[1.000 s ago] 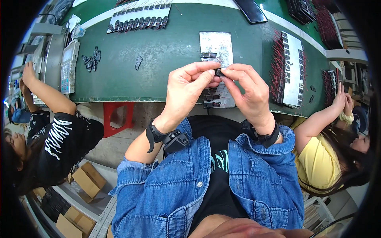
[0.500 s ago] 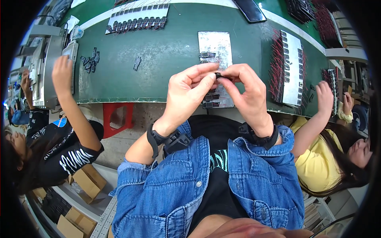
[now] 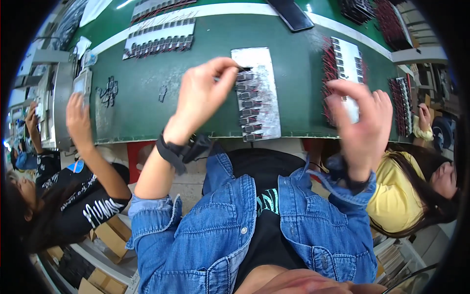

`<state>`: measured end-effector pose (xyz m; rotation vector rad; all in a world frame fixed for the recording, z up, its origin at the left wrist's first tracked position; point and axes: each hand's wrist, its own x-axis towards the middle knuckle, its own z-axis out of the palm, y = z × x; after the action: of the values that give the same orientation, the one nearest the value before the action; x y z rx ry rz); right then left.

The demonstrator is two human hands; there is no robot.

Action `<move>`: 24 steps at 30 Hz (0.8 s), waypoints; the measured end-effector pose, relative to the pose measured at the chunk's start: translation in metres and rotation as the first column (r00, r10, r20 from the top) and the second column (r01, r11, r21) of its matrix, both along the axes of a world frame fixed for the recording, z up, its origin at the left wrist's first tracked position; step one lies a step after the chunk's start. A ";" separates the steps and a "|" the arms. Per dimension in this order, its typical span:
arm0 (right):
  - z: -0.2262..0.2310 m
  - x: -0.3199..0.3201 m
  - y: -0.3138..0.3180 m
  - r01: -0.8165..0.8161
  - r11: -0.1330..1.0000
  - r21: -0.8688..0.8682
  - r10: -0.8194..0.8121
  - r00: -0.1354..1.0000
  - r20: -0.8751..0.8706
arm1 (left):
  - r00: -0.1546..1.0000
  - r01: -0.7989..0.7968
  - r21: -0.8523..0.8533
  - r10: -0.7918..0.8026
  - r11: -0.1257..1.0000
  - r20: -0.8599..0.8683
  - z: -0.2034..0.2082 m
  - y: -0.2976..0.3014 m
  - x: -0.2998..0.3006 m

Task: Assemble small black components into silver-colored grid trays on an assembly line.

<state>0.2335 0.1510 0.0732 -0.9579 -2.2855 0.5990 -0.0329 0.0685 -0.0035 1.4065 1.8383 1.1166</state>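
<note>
My left hand [image 3: 208,88] pinches a small black component [image 3: 244,69] between thumb and fingertips. It holds this part over the far end of a silvery metal plate [image 3: 269,93]. Several black rectangular components with thin dark and red wires [image 3: 250,104] lie in a column along that plate's left side. Off to the right, my right hand [image 3: 364,117] is slightly blurred, with its fingers apart and nothing visible in them. It hovers in front of a white plate [image 3: 347,66] edged with similar components and bunched red wires [image 3: 329,63].
Two plates of wired components [image 3: 161,36] lie at the back left of the green table [image 3: 205,117]. Loose black parts [image 3: 108,92] and a single one [image 3: 162,93] are nearer. A dark phone-like slab [image 3: 291,14] lies at the back. Co-workers sit left and right.
My hands have parted: the left keeps a small black part and moves left, over the plate; the right swings right and opens. The plate's column of components has come into view.
</note>
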 end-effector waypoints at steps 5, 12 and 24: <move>-0.011 0.064 0.074 0.231 0.933 -0.276 -0.254 0.966 -0.050 | 0.994 -0.051 -0.095 0.041 0.994 -0.102 -0.019 0.029 -0.013; -0.025 0.072 0.100 0.296 0.919 -0.261 -0.280 0.955 0.098 | 0.965 -0.009 -0.041 -0.003 0.999 -0.262 -0.025 0.026 -0.009; -0.052 0.085 0.122 0.241 0.969 0.058 -0.247 0.957 0.149 | 0.897 0.009 0.233 0.096 0.972 -0.433 -0.007 0.002 -0.003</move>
<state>0.3184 0.2732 0.0216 -1.2836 -2.2548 0.3840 -0.0361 0.0705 -0.0106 1.8884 2.1083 1.1273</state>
